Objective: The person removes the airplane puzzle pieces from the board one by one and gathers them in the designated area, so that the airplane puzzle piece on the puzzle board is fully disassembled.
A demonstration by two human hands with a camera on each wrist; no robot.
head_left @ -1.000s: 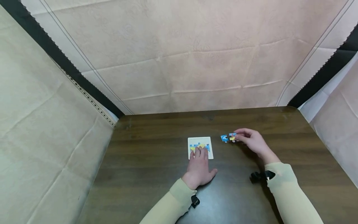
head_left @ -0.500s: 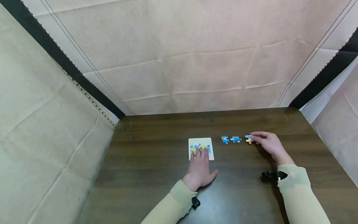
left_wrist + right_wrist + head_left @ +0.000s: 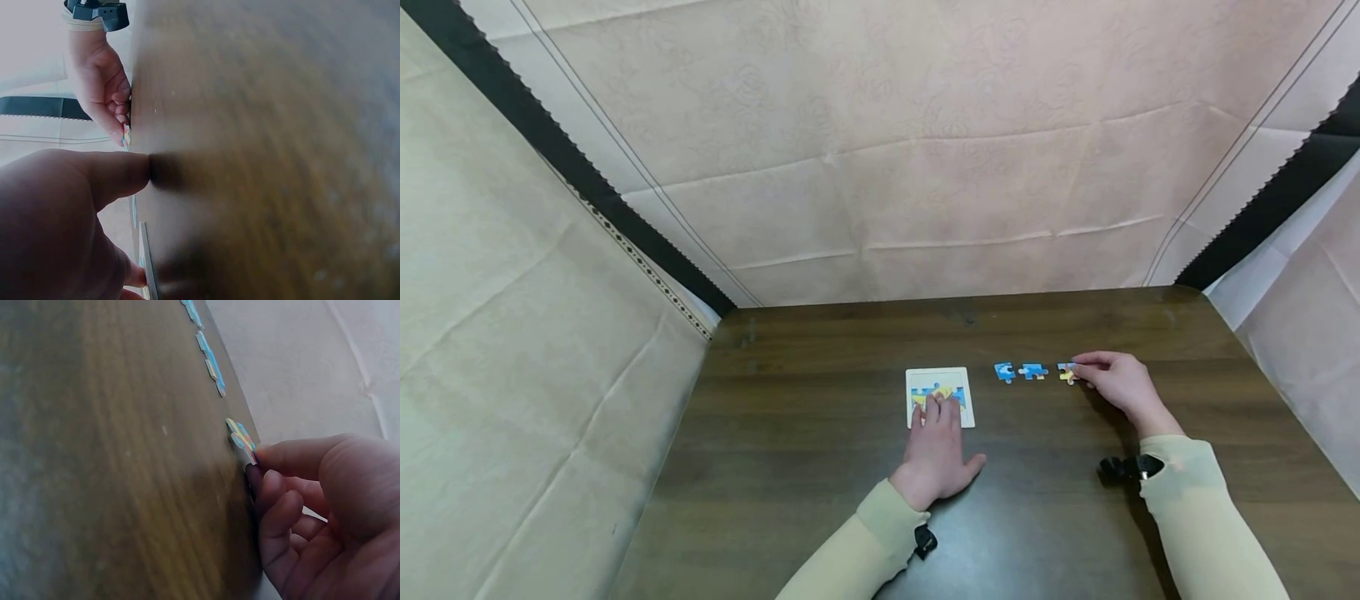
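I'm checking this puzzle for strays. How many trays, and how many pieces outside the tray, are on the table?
White puzzle tray: 1
Pieces outside the tray: 3 (left piece, middle piece, right piece pinched by the right hand)
Total: 4
Pieces in the tray are partly hidden by the left hand, so uncounted.

My left hand (image 3: 931, 457) rests on a white rectangular puzzle board (image 3: 934, 375) as my right hand (image 3: 1122, 384), nearer the far right corner of the brown wooden table (image 3: 797, 433), pinches a blue-and-yellow jigsaw piece (image 3: 1066, 373), in a row with two mostly blue jigsaw pieces (image 3: 1033, 371).
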